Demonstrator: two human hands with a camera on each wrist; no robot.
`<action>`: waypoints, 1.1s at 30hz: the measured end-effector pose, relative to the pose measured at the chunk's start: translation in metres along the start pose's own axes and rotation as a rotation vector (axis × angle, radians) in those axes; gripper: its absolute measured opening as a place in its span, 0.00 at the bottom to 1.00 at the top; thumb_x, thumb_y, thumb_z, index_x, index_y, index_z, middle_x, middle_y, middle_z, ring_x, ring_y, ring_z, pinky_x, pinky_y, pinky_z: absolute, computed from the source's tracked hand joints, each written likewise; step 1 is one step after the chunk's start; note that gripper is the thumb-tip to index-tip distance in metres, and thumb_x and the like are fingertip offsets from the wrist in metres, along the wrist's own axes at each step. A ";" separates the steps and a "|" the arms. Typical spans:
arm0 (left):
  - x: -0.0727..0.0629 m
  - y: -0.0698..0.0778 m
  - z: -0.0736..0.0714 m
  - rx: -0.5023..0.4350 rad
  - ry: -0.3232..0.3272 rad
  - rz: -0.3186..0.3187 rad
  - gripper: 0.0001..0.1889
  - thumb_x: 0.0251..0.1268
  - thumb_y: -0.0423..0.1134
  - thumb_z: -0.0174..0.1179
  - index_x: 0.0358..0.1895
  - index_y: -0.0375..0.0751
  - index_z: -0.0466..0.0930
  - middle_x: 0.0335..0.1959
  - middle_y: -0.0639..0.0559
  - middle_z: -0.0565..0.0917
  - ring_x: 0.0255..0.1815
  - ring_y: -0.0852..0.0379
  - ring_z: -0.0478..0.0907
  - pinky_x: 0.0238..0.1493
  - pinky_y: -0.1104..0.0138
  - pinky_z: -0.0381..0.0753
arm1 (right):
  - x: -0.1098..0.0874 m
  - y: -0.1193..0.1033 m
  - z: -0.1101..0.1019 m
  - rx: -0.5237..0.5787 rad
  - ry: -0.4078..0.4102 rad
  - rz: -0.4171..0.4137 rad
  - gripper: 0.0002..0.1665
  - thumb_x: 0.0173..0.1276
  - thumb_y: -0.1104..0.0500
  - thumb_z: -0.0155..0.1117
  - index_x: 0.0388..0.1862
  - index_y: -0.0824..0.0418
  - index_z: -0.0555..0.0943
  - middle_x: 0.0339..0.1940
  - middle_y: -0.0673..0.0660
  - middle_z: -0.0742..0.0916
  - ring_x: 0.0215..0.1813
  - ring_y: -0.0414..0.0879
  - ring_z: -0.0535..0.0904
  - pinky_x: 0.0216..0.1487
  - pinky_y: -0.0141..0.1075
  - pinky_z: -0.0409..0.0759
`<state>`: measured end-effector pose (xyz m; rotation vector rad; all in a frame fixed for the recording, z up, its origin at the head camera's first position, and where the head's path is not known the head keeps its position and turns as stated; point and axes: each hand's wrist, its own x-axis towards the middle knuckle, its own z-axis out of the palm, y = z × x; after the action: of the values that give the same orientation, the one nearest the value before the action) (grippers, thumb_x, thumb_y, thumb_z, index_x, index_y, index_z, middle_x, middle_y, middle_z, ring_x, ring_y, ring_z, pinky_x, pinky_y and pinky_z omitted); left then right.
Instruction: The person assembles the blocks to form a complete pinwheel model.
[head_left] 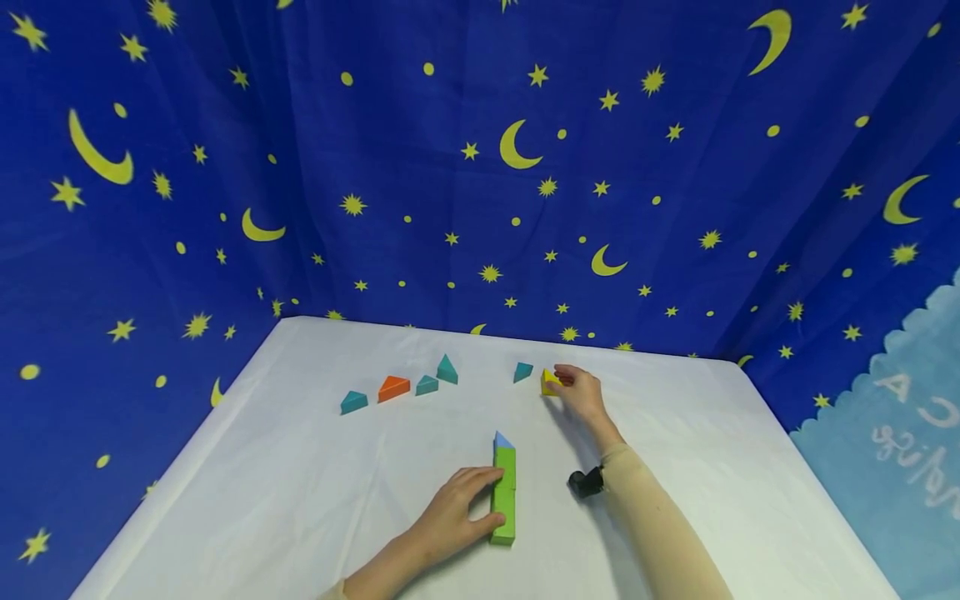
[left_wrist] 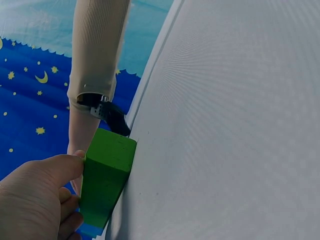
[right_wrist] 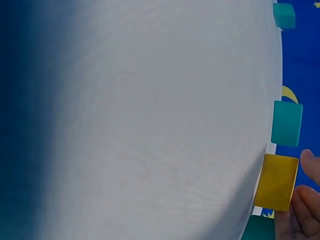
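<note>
My left hand (head_left: pixel 453 512) rests against the left side of a row of green blocks (head_left: pixel 505 508), its thumb and index finger set apart along the row. A light blue triangular block (head_left: pixel 503 440) tops the far end. In the left wrist view, the thumb touches the green block (left_wrist: pixel 104 170) near its end. My right hand (head_left: pixel 581 392) is at a yellow block (head_left: pixel 549 383), thumb on the near side and fingers to the right. In the right wrist view, a narrow gap separates the thumb from the yellow block (right_wrist: pixel 277 182), while the fingers lie close by it.
A teal block (head_left: pixel 522 372) stands left of the yellow one. Farther left are an orange triangular block (head_left: pixel 393 388) and several teal triangular blocks (head_left: pixel 354 402). Another teal block (right_wrist: pixel 259 229) shows below the yellow one in the right wrist view. Blue star-patterned cloth (head_left: pixel 510 208) surrounds the white table (head_left: pixel 262 467).
</note>
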<state>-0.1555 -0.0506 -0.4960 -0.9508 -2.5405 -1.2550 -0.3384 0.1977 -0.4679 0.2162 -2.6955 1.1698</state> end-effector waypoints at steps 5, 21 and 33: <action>0.000 0.000 0.000 0.004 0.004 0.002 0.29 0.60 0.46 0.65 0.61 0.35 0.72 0.58 0.47 0.75 0.59 0.50 0.70 0.60 0.58 0.70 | 0.000 -0.001 0.001 -0.027 -0.017 -0.010 0.24 0.59 0.63 0.69 0.52 0.73 0.78 0.46 0.68 0.84 0.48 0.59 0.81 0.52 0.47 0.77; -0.001 0.000 0.002 0.000 -0.001 -0.003 0.29 0.60 0.47 0.64 0.61 0.35 0.72 0.58 0.47 0.75 0.59 0.50 0.70 0.59 0.57 0.70 | -0.002 -0.006 -0.002 -0.045 -0.025 -0.034 0.22 0.60 0.64 0.67 0.52 0.72 0.79 0.47 0.66 0.84 0.48 0.57 0.80 0.51 0.46 0.78; -0.001 -0.001 0.001 -0.005 0.015 0.011 0.28 0.58 0.45 0.66 0.61 0.36 0.72 0.58 0.46 0.75 0.59 0.50 0.70 0.59 0.58 0.70 | -0.005 -0.011 -0.012 -0.015 -0.024 -0.026 0.22 0.61 0.64 0.67 0.53 0.71 0.79 0.48 0.66 0.84 0.49 0.57 0.80 0.51 0.45 0.78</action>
<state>-0.1547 -0.0508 -0.4979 -0.9519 -2.5186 -1.2614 -0.3296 0.1991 -0.4528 0.2639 -2.7133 1.1463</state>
